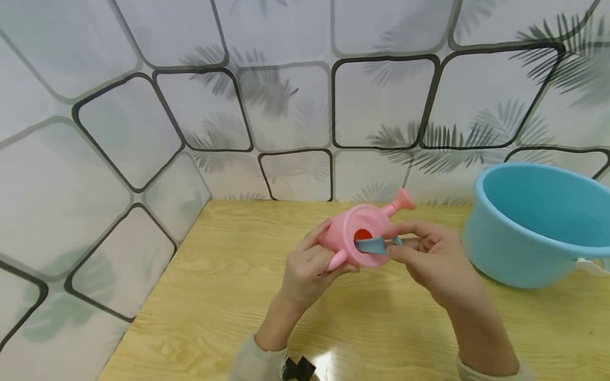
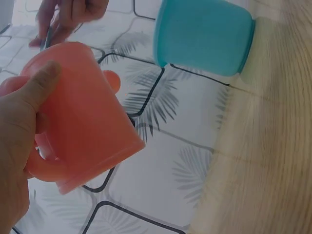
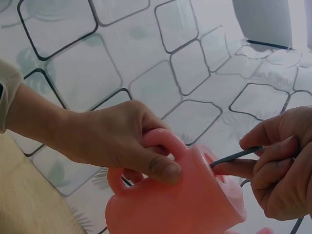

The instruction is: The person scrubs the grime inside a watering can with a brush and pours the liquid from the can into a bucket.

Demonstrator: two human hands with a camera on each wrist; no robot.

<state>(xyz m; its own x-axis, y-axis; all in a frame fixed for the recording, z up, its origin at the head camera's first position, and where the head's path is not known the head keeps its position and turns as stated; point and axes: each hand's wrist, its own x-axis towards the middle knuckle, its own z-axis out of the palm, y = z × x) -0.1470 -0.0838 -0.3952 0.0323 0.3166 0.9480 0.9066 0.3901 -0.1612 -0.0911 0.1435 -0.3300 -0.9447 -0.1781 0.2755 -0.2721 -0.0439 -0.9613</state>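
My left hand (image 1: 310, 264) grips a pink toy watering can (image 1: 339, 233) by its body and handle, tilted above the table with its round opening facing me. In the left wrist view the can's body (image 2: 87, 117) shows from the side, the thumb lying across it. My right hand (image 1: 433, 259) pinches a thin, flat light-blue piece (image 1: 371, 245) between thumb and fingers. One end of this piece is inside the can's opening; its full shape is hidden. Something orange-red (image 1: 362, 234) shows inside the can. The right wrist view shows the blue piece (image 3: 236, 156) edge-on at the opening.
A large light-blue bucket (image 1: 519, 238) with a white handle fitting stands at the right of the wooden table (image 1: 214, 296). Patterned wall covering (image 1: 295, 121) rises directly behind and to the left of the table.
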